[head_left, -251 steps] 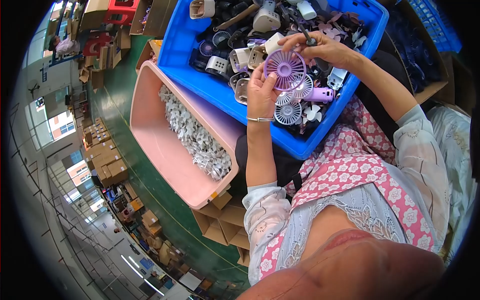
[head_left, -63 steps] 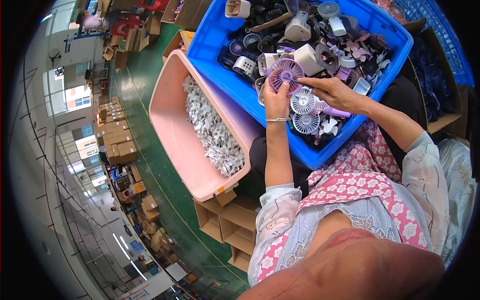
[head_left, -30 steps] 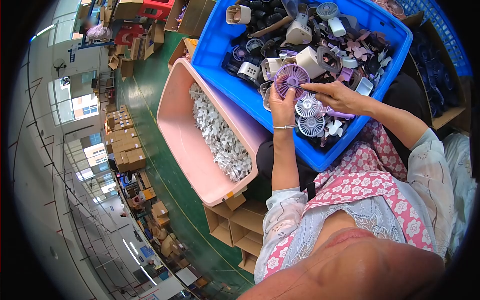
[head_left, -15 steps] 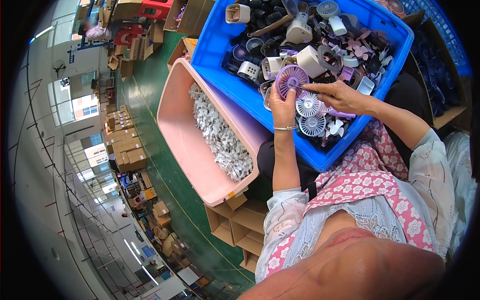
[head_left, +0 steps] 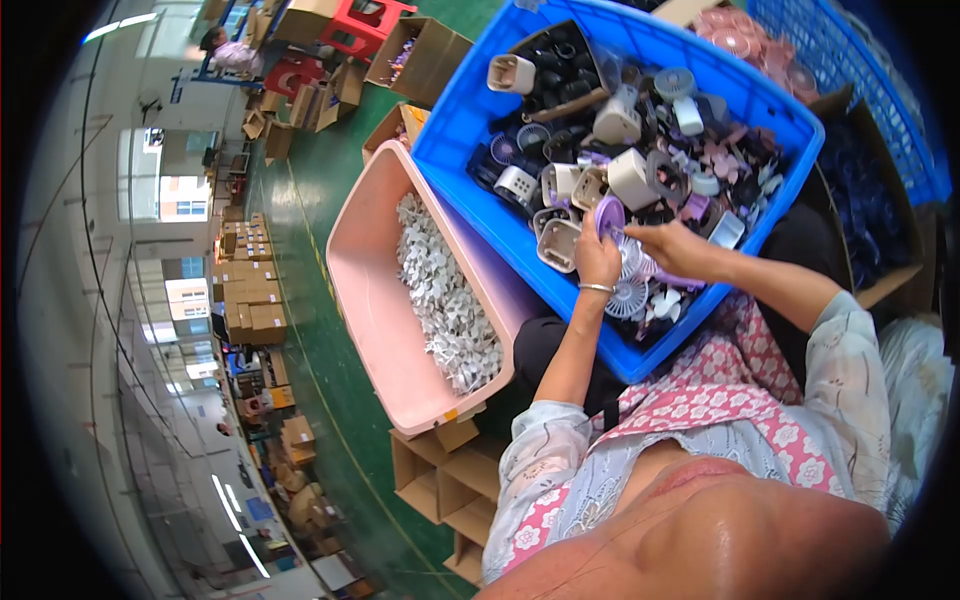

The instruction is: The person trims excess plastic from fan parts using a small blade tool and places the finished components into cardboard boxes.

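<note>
My left hand, with a bangle at the wrist, grips a round purple fan grille turned nearly edge-on. My right hand is closed beside it, fingers pinched towards the grille. A thin dark tool showed in those fingers a moment earlier; now it is mostly hidden. Both hands are over a blue crate of mixed fan parts. Below them lie a white fan grille and white fan blades. Near my left hand sits a beige open housing, with a larger cream housing beyond.
A pink tub holding a heap of white fan blades stands left of the crate. Cardboard dividers lie below it. On the right are a carton of dark parts and a blue basket.
The purple grille has tilted from facing me to nearly edge-on, and both hands are lower over the crate. The whole view has shifted a little.
</note>
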Tool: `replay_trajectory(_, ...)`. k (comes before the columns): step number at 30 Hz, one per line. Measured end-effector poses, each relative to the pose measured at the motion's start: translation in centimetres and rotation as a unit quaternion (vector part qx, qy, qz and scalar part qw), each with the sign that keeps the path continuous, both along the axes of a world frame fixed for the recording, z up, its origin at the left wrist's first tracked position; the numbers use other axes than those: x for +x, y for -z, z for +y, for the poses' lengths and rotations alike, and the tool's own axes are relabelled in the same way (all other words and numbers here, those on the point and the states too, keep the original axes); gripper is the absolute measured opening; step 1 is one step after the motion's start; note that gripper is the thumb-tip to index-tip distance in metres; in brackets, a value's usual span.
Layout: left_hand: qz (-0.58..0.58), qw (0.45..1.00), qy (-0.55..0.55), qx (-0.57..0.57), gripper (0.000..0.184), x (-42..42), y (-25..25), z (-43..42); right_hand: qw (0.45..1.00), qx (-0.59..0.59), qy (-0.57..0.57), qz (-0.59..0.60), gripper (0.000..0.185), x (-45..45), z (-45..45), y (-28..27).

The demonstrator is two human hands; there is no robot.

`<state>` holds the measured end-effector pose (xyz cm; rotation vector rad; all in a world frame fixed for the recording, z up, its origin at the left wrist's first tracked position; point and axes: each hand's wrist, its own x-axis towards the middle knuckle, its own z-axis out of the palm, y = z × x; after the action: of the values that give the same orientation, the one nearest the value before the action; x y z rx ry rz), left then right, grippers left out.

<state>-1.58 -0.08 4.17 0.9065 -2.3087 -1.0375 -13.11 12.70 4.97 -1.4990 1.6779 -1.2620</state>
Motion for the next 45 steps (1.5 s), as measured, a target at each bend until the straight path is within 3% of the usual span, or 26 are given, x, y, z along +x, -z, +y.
replay_trajectory(1, -0.011, 1.0, -0.009, 0.004, 0.037, 0.0, -0.3, 0.2, 0.992, 0.128, -0.001, 0.016, 0.036, -0.1, 0.3, -2.8)
replay_trajectory(2, -0.023, 1.0, -0.018, 0.01, 0.037, 0.0, -0.6, 0.4, 0.99, 0.135, -0.007, 0.034, 0.036, -0.2, 0.3, -2.8)
replay_trajectory(3, -0.025, 0.999, -0.005, 0.031, 0.037, 0.1, -0.6, 0.3, 0.998, -0.043, -0.026, 0.03, 0.039, -0.3, -0.7, -3.1)
replay_trajectory(4, -0.02, 1.0, -0.001, 0.02, 0.037, 0.2, -0.4, 0.3, 0.957, 0.2, -0.084, -0.195, 0.041, -1.6, 0.1, -3.6)
replay_trajectory(5, -0.019, 1.0, 0.007, 0.01, 0.037, 0.4, -0.1, 0.3, 0.9, 0.245, -0.091, -0.35, 0.043, -2.3, 0.4, -3.9)
replay_trajectory(7, 0.033, 0.998, 0.012, 0.054, 0.039, 0.3, 0.1, -0.3, 0.91, 0.205, -0.082, -0.352, 0.042, -1.8, 0.7, -4.0)
replay_trajectory(8, 0.058, 0.995, 0.004, 0.078, 0.039, -0.1, 0.3, -0.5, 0.943, 0.182, -0.055, -0.272, 0.042, -1.6, 0.5, -3.1)
replay_trajectory(11, -0.003, 1.0, -0.01, -0.015, 0.045, -0.6, -2.2, -0.7, 0.962, 0.118, -0.046, -0.241, 0.041, -1.5, -0.1, -2.4)
replay_trajectory(12, 0.029, 0.999, -0.011, -0.042, 0.043, -0.7, -3.1, -0.6, 0.95, 0.106, -0.064, -0.286, 0.041, -1.7, -0.3, -2.8)
replay_trajectory(14, 0.099, 0.978, -0.032, 0.182, 0.039, -0.6, -5.7, -0.3, 0.914, 0.081, -0.092, -0.387, 0.042, -2.1, -0.7, -3.4)
replay_trajectory(16, 0.231, 0.968, 0.016, 0.093, 0.031, -0.3, -5.3, -0.9, 0.864, 0.085, -0.101, -0.486, 0.042, -1.9, -0.7, -4.6)
replay_trajectory(18, 0.219, 0.974, 0.036, 0.048, 0.03, 0.0, -5.6, -1.3, 0.786, 0.085, -0.126, -0.599, 0.045, -1.8, -0.4, -4.3)
replay_trajectory(19, 0.124, 0.983, 0.009, -0.139, 0.034, 0.6, -6.7, -0.5, 0.732, 0.081, -0.133, -0.663, 0.046, -1.7, -0.2, -4.2)
replay_trajectory(20, 0.129, 0.977, 0.011, -0.169, 0.035, 0.6, -6.6, -0.5, 0.692, 0.063, -0.166, -0.7, 0.049, -2.0, -0.1, -4.1)
replay_trajectory(21, 0.135, 0.97, 0.012, -0.201, 0.037, 0.3, -6.5, -0.6, 0.691, 0.063, -0.167, -0.701, 0.049, -1.9, -0.1, -4.2)
replay_trajectory(23, 0.192, 0.979, 0.007, -0.074, 0.033, -0.3, -5.9, -0.8, 0.704, 0.063, -0.162, -0.689, 0.049, -1.6, 0.1, -4.8)
replay_trajectory(24, 0.206, 0.978, -0.015, 0.009, 0.032, -0.4, -6.0, -0.3, 0.74, 0.077, -0.131, -0.655, 0.05, -1.3, 0.0, -5.6)
replay_trajectory(25, 0.225, 0.974, -0.017, 0.016, 0.031, -0.7, -5.2, -0.5, 0.785, 0.076, -0.111, -0.605, 0.051, -1.2, -0.2, -5.2)
replay_trajectory(27, 0.125, 0.991, -0.016, -0.041, 0.032, -0.5, -4.9, -0.4, 0.858, 0.075, -0.084, -0.501, 0.052, -1.2, -0.4, -4.5)
replay_trajectory(32, 0.204, 0.97, -0.012, 0.131, 0.028, -1.1, -3.4, -0.3, 0.859, 0.097, -0.069, -0.499, 0.053, -1.1, 0.0, -4.8)
replay_trajectory(34, 0.249, 0.936, -0.017, 0.249, 0.025, -1.1, -3.3, -0.4, 0.86, 0.099, -0.066, -0.496, 0.055, -0.8, -0.2, -5.0)
replay_trajectory(35, 0.247, 0.936, -0.017, 0.25, 0.025, -1.0, -3.1, -0.5, 0.853, 0.091, -0.06, -0.51, 0.057, -0.7, -0.2, -5.0)
replay_trajectory(37, 0.235, 0.895, -0.021, 0.379, 0.024, -0.8, -2.0, -0.9, 0.847, 0.083, -0.053, -0.522, 0.058, -0.8, -0.3, -4.8)
replay_trajectory(39, 0.235, 0.887, -0.013, 0.397, 0.024, -0.8, -1.6, -0.9, 0.846, 0.071, -0.067, -0.524, 0.06, -1.0, -0.2, -4.4)
replay_trajectory(41, 0.279, 0.813, -0.019, 0.51, 0.023, -0.6, -2.4, -0.9, 0.84, 0.064, -0.075, -0.534, 0.059, -1.1, -0.1, -4.4)
replay_trajectory(45, 0.308, 0.801, -0.041, 0.512, 0.024, -0.2, -4.2, -1.4, 0.823, 0.05, -0.082, -0.56, 0.057, -0.9, 0.0, -5.9)
